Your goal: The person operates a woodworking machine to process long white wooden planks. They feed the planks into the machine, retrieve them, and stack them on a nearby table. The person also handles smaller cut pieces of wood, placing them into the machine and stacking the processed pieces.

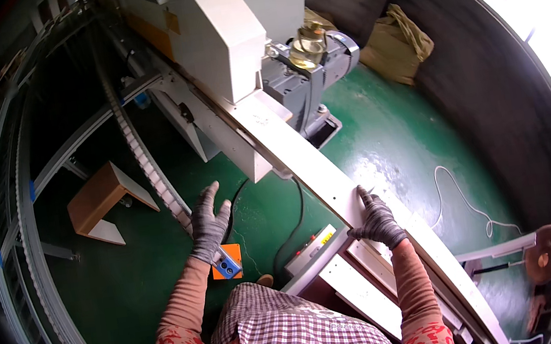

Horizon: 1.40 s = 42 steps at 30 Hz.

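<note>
My left hand [209, 226], in a grey striped work glove, is held up over the floor beside the end of a narrow roller track [165, 190]. Its fingers are stretched and its thumb stands apart, with nothing in the grasp. A long white board [320, 169] runs diagonally from the machine [229, 32] down past my right side. On it lies my right hand [379, 219], gloved alike, with the fingers extended along the surface and the thumb spread toward the near edge. What lies under the palm is hidden.
Below my left hand is an orange-and-blue box [230, 265]. A brown L-shaped panel piece [101, 198] stands on the green floor at left, near a long roller conveyor [42, 272]. Beyond the board are a grey motor [336, 52], a sack [395, 48] and a white cable [454, 180].
</note>
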Each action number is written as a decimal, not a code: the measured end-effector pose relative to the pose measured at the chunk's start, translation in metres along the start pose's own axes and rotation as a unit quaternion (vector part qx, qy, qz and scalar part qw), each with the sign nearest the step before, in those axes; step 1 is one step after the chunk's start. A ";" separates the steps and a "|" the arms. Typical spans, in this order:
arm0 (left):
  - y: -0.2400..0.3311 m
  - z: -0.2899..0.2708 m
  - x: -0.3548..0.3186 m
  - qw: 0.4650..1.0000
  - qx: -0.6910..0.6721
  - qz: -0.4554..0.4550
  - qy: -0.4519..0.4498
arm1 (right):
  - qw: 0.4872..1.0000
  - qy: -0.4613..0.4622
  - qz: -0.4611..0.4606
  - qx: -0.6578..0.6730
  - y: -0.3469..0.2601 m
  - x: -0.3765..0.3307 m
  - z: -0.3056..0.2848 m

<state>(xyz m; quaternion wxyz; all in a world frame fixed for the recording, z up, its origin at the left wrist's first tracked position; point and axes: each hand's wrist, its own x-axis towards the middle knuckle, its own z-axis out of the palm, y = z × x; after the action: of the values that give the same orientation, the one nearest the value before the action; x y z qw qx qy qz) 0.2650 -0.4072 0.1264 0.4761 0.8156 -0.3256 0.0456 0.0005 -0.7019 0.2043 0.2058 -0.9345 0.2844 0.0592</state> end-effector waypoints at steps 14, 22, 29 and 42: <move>0.017 0.138 -0.005 0.683 -0.539 -0.466 -0.157 | 0.970 -0.063 0.234 -0.029 0.136 -0.375 0.068; 0.034 0.191 -0.169 0.609 -0.461 -0.609 -0.214 | 0.908 -0.198 0.358 -0.096 0.219 -0.477 0.129; 0.076 0.215 -0.229 0.728 -0.156 -0.565 -0.355 | 0.913 -0.127 0.365 -0.132 0.305 -0.530 0.176; 0.085 0.253 -0.256 0.688 -0.226 -0.636 -0.267 | 0.930 -0.142 0.322 -0.105 0.292 -0.452 0.205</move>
<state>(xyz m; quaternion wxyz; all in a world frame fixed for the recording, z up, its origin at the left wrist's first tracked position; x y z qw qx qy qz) -0.0445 -0.5148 -0.0455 0.4539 0.6725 0.1570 -0.5631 -0.5365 -0.6072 0.0180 0.1146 -0.7908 0.5301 0.2838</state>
